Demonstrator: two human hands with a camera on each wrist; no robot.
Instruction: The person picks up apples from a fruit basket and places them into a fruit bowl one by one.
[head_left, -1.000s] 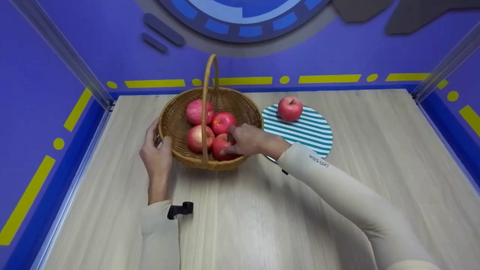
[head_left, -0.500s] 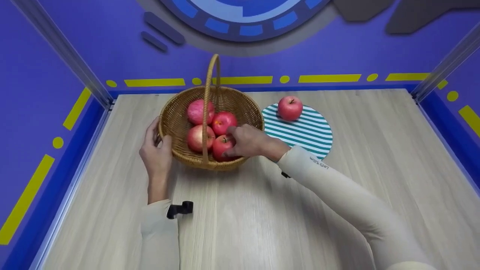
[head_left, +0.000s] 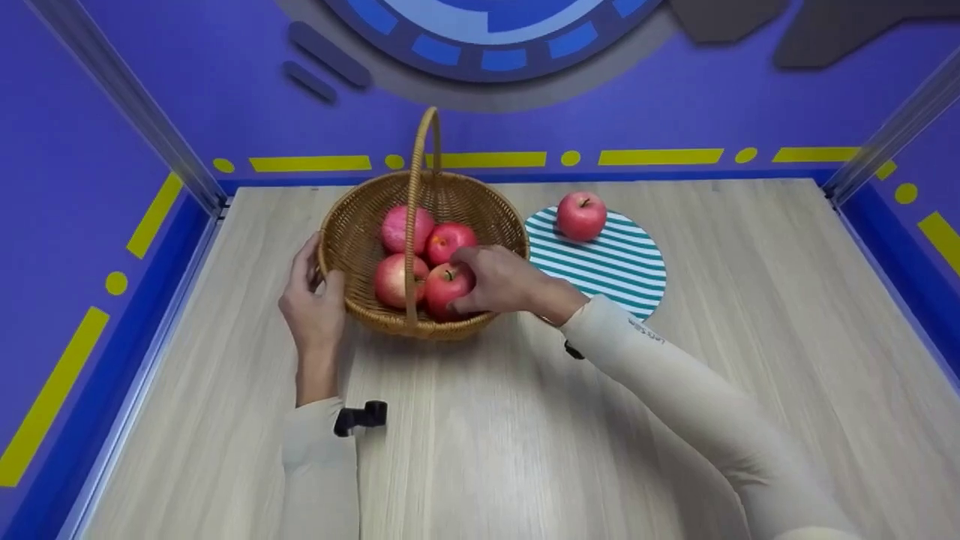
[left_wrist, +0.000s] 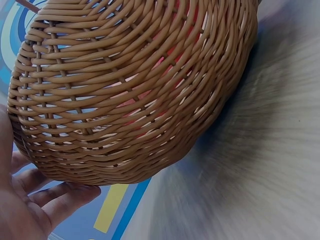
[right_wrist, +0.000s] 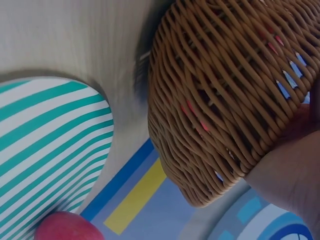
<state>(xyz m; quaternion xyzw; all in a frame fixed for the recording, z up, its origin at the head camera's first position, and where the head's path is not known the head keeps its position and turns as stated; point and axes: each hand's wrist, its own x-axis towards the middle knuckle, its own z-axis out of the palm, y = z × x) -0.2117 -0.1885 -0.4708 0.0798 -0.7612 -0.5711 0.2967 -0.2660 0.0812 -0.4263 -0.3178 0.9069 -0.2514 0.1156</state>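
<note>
A brown wicker basket (head_left: 352, 289) with a tall arched handle stands at the back of the table, several red apples inside it. My left hand (head_left: 315, 307) holds the basket's left rim, thumb near the edge and fingers along the outside wall; the left wrist view shows these fingers (left_wrist: 65, 197) against the weave. Over the right rim reaches my right hand (head_left: 499, 281), gripping the front right apple (head_left: 442, 289) between thumb and fingers. Touching or close to it in the basket are a pale red apple (head_left: 394, 281), a bright red apple (head_left: 450, 238) and a pink apple (head_left: 397, 229).
Right of the basket lies a round green-and-white striped mat (head_left: 622, 262). A single apple (head_left: 581, 216) sits near the mat's back edge. Blue panels (head_left: 675, 112) enclose the wooden table (head_left: 480, 435) at the back and both sides.
The pink apple at the back left has shifted slightly right and toward the front. The gripped apple has moved barely. My left hand keeps its place on the rim.
</note>
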